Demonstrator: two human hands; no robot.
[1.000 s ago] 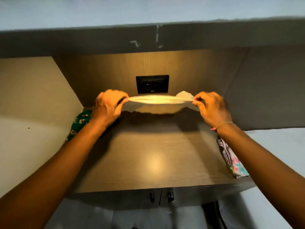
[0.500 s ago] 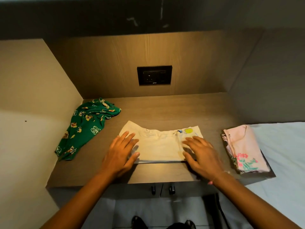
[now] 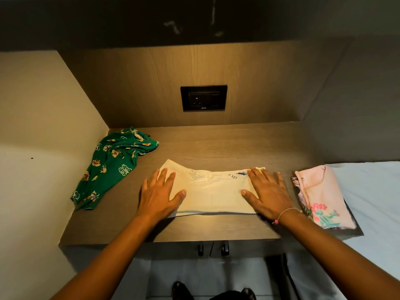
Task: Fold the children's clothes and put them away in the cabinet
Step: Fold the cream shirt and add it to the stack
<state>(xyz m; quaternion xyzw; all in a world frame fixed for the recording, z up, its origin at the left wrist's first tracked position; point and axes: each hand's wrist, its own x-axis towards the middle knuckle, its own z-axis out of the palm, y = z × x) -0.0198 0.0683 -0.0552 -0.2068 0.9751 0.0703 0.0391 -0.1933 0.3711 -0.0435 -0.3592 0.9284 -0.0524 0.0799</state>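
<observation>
A cream children's garment (image 3: pixel 211 191) lies folded into a wide band on the wooden counter (image 3: pixel 216 146). My left hand (image 3: pixel 159 193) rests flat on its left end, fingers spread. My right hand (image 3: pixel 267 193) lies flat on its right end, covering part of a small print with lettering. An unfolded green patterned garment (image 3: pixel 112 165) lies crumpled at the counter's left, against the wall. A folded pink garment with a flower print (image 3: pixel 322 195) sits at the counter's right edge. Neither hand grips anything.
A black wall socket (image 3: pixel 204 97) is set in the wooden back panel. A dark overhang runs above the niche. A beige wall closes the left side. A pale bed surface (image 3: pixel 372 191) adjoins the right. Two cabinet door handles (image 3: pixel 213 249) hang below the counter's front edge.
One second ago both hands held the cream garment up in the air. They laid it on the counter and have since slid apart to its ends, palms flat.
</observation>
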